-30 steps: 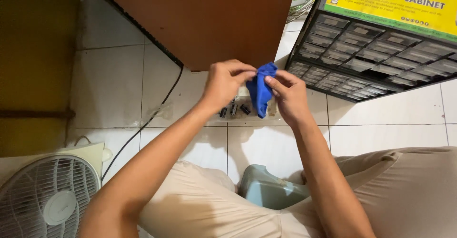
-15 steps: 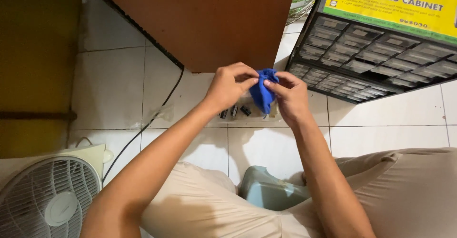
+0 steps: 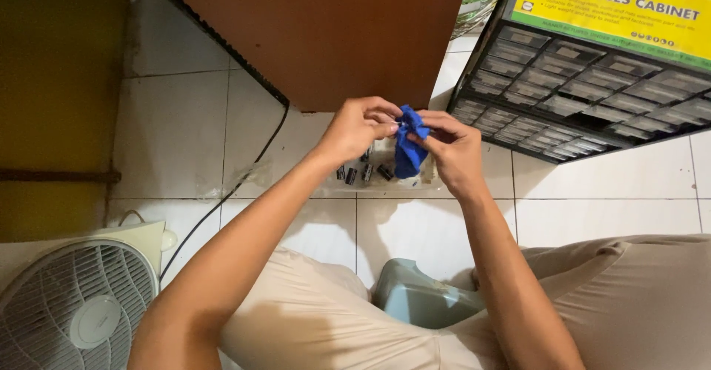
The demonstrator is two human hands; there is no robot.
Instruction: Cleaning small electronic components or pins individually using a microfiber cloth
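Observation:
Both hands meet above the white tiled floor in the head view. My right hand (image 3: pixel 452 148) grips a small blue cloth (image 3: pixel 408 154), which hangs down from its fingers. My left hand (image 3: pixel 358 127) pinches something tiny and pale at the top edge of that cloth; what it is cannot be told. Under the hands a clear plastic tray (image 3: pixel 433 185) lies on the floor with several small dark cylindrical parts (image 3: pixel 361 172) in it.
A many-drawer parts cabinet (image 3: pixel 592 81) stands at the upper right. A brown board (image 3: pixel 318 29) leans at the top, with a black cable (image 3: pixel 237 177) running beneath it. A white fan (image 3: pixel 74 303) sits lower left, and a grey-blue stool (image 3: pixel 415 303) between my legs.
The hands have drawn closer together and the blue cloth is more bunched between the fingers. The left hand's fingertips now pinch at the cloth's top.

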